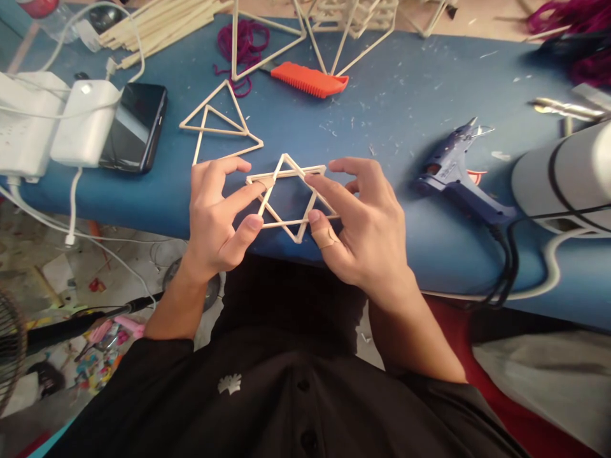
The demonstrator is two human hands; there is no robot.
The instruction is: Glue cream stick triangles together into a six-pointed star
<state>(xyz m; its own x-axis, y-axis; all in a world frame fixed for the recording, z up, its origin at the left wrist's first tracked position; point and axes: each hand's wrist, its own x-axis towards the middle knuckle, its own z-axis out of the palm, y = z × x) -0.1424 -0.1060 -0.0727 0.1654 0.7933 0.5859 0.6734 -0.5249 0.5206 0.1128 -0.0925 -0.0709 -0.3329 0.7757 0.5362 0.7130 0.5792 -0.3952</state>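
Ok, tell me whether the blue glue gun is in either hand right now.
No: the blue glue gun lies on the blue table, while both hands pinch the pale wooden stick star.

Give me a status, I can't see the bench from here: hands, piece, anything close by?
Left hand and right hand both pinch the stick star. Star at table edge. Glue gun lies right, clear of the hands.

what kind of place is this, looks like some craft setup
Probably a small handicraft workbench. Both hands, left hand and right hand, hold a star of thin wooden sticks over a blue table, with a glue gun, spare sticks and an orange utility knife nearby.
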